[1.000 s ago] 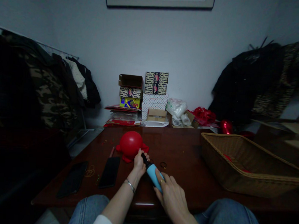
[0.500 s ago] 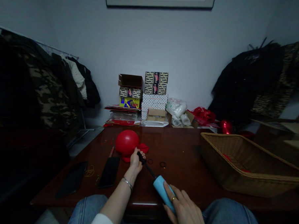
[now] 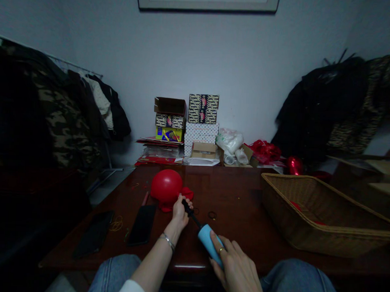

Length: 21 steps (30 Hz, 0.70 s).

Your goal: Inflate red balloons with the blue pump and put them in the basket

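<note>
The left arm stretches forward, with the left hand (image 3: pixel 181 210) at the near right side of the red balloon (image 3: pixel 166 184). Its grip is closed around the black front part of the blue pump (image 3: pixel 208 242). The right hand (image 3: pixel 237 262) is farther from the balloon, palm down, its grip wrapped around the blue body. The balloon sits on the brown bench (image 3: pixel 236 234). The pump is long and slanted: its black end points at the balloon, its blue end toward the person's right knee. Fingers hide the tip, so nobody can tell if it is inside the balloon. A black phone (image 3: pixel 142 224) lies nearer than the balloon, a bit left. The big basket (image 3: pixel 307 241) stands well right of the balloon.
</note>
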### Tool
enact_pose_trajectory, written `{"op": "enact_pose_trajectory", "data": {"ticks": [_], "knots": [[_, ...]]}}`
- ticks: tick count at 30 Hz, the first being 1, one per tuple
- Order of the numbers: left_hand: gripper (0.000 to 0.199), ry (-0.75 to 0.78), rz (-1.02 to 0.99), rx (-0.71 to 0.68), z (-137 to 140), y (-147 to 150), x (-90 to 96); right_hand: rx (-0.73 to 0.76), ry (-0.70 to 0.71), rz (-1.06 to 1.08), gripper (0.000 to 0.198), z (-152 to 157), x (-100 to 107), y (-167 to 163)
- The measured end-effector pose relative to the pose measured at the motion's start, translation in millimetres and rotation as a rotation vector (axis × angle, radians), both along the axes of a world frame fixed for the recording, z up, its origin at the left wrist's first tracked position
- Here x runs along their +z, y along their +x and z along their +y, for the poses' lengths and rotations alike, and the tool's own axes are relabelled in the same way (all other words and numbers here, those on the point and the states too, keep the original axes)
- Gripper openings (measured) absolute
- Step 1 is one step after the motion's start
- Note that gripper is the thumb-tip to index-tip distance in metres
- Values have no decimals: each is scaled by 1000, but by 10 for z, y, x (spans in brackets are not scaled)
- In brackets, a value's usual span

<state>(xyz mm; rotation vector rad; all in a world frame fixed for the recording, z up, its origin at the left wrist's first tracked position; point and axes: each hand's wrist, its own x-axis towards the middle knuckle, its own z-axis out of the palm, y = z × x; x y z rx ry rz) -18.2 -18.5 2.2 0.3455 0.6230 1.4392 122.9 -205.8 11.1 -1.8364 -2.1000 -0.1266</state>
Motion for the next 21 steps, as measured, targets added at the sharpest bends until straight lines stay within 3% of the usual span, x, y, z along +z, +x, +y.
{"op": "enact_pose_trajectory", "data": {"ticks": [11,21], "knots": [[28,-3,5,-60,-72,128,-98,-46,13,-78,55,318,134,-251],[29,-4,1,-73,-40,57,-40,-33,30,-43,58,268,63,-272]]}}
